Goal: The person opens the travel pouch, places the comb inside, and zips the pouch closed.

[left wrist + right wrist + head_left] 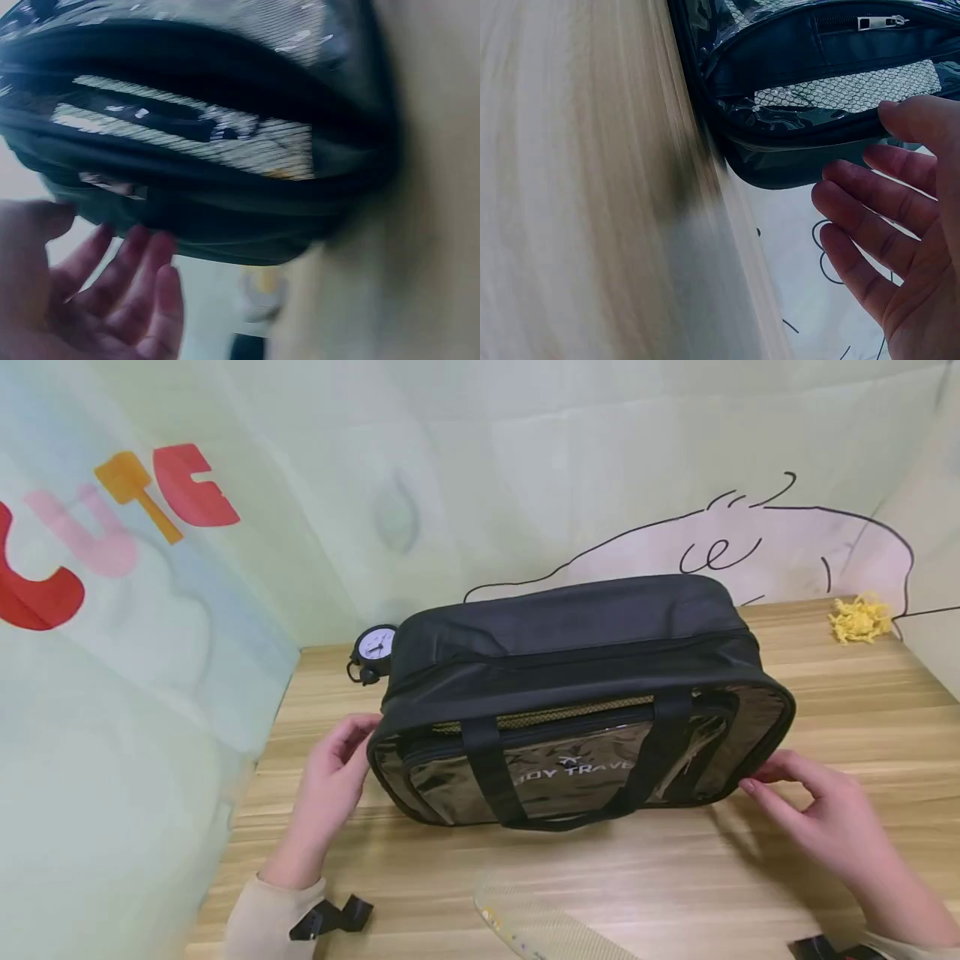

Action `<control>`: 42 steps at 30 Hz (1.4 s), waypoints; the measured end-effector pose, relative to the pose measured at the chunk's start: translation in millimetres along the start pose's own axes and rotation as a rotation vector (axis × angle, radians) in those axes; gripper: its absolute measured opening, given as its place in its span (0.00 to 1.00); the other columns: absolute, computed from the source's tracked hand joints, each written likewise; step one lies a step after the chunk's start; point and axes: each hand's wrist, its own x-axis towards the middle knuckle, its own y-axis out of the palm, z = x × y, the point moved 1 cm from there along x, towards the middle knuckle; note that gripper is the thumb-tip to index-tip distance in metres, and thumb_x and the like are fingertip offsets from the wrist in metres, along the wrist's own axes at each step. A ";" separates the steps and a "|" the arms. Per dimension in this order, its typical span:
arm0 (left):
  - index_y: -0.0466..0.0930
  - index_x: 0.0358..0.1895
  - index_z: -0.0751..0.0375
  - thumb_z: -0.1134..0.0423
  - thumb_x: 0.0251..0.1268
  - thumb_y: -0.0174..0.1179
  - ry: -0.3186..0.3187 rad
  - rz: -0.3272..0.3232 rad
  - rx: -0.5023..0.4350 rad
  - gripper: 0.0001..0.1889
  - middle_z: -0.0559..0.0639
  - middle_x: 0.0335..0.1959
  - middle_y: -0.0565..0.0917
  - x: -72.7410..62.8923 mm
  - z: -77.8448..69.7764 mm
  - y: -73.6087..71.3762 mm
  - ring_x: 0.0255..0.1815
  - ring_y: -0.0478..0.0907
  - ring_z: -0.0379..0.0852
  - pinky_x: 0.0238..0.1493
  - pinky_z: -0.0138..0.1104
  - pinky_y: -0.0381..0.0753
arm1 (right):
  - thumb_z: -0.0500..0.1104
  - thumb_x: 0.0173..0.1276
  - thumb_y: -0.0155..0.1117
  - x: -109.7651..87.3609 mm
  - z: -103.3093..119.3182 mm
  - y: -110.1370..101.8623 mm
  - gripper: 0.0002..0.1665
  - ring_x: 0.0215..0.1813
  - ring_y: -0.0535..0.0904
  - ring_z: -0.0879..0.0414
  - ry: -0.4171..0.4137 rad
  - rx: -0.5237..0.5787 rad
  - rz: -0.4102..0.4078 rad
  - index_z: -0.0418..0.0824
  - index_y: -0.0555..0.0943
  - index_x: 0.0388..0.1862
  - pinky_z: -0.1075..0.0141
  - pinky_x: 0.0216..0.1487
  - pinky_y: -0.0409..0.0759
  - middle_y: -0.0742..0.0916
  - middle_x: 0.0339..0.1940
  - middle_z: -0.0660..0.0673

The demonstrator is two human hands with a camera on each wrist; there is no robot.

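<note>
A black travel bag [570, 752] with a clear front, a strap handle and printed lettering stands on the wooden table. At its left end is my left hand [333, 777], fingers partly hidden behind the side. The left wrist view shows those fingers [131, 292] loosely bent beside the dark bag [225, 217], with contact unclear. My right hand [825, 806] is at the bag's lower right corner, thumb toward the front. In the right wrist view, its thumb lies over the rim of the bag [795, 139], while the other fingers [870, 210] spread loosely below.
Behind the bag's left end is a black alarm clock [375, 645], partly covered. A yellow spiky object [861, 620] lies at the back right of the table [862, 710]. At the front edge, a pale comb-like object [547, 927] runs out of view. Printed cloth [525, 485] hangs behind.
</note>
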 end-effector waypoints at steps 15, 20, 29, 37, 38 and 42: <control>0.77 0.46 0.69 0.75 0.72 0.57 0.061 0.078 -0.075 0.05 0.41 0.30 0.79 13.0 -9.3 3.4 0.31 0.75 0.39 0.37 0.29 0.75 | 0.26 0.50 0.78 3.1 2.3 4.7 0.19 0.29 0.74 0.78 -0.025 -0.007 0.031 0.49 0.86 0.31 0.76 0.28 0.72 0.87 0.27 0.60; 0.79 0.41 0.70 0.77 0.71 0.57 0.062 0.084 -0.084 0.02 0.38 0.29 0.81 11.8 -5.6 4.3 0.31 0.75 0.37 0.37 0.28 0.76 | 0.26 0.53 0.78 2.5 1.5 8.2 0.18 0.29 0.74 0.77 -0.015 0.011 0.040 0.50 0.86 0.31 0.76 0.27 0.71 0.86 0.27 0.60; 0.84 0.41 0.70 0.72 0.72 0.58 0.110 0.220 0.017 0.06 0.34 0.35 0.85 15.1 -0.9 4.9 0.40 0.80 0.34 0.47 0.26 0.78 | 0.38 0.66 0.75 -2.1 0.4 7.8 0.06 0.31 0.75 0.78 -0.010 0.033 0.031 0.46 0.86 0.31 0.76 0.31 0.72 0.87 0.28 0.60; 0.85 0.43 0.58 0.69 0.79 0.53 0.060 0.260 -0.136 0.10 0.37 0.40 0.86 13.0 -4.1 1.0 0.44 0.80 0.35 0.49 0.27 0.79 | 0.30 0.60 0.76 -2.5 2.2 6.5 0.13 0.30 0.75 0.77 -0.013 0.028 0.042 0.48 0.86 0.30 0.76 0.32 0.73 0.88 0.27 0.58; 0.84 0.43 0.56 0.68 0.80 0.51 0.035 0.261 -0.192 0.11 0.38 0.40 0.85 12.7 -5.5 0.5 0.45 0.79 0.36 0.49 0.27 0.79 | 0.29 0.60 0.76 -2.3 2.2 6.5 0.14 0.30 0.75 0.77 -0.012 0.029 0.041 0.48 0.85 0.30 0.76 0.31 0.73 0.88 0.27 0.58; 0.81 0.38 0.54 0.66 0.83 0.46 -0.051 0.264 -0.388 0.14 0.42 0.37 0.80 11.2 -12.8 -0.7 0.42 0.77 0.37 0.45 0.28 0.81 | 0.30 0.61 0.76 -1.9 2.3 6.8 0.13 0.30 0.75 0.76 -0.011 0.027 0.041 0.48 0.86 0.30 0.76 0.31 0.73 0.88 0.27 0.57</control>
